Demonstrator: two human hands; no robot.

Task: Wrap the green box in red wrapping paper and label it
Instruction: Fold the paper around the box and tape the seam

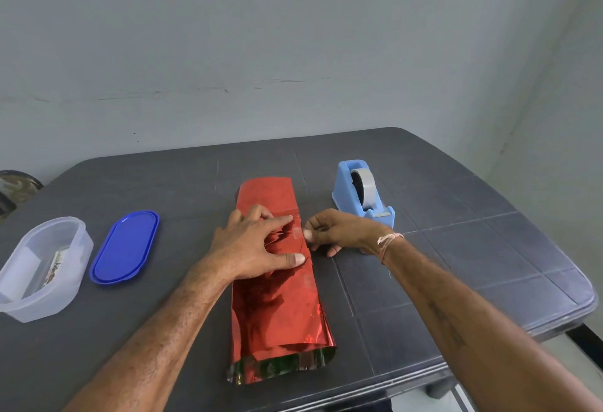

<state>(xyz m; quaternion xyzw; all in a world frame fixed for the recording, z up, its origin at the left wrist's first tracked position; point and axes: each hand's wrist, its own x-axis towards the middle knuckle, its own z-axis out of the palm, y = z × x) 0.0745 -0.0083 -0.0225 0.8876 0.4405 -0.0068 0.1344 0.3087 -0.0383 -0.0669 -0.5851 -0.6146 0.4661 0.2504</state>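
Head view: my left hand (257, 242) presses flat on red wrapping paper (277, 307); right hand (329, 232) pinches tape (297, 232). Dispenser (362, 196) right; lid (125, 247), tub (42, 268) left, on desk (456, 264).

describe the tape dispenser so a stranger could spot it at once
On the dark grey table, look right of the red-wrapped package in the middle, just beyond the right hand. The tape dispenser stands there: light blue and upright with a grey roll, unlike the flat, darker blue lid on the left.
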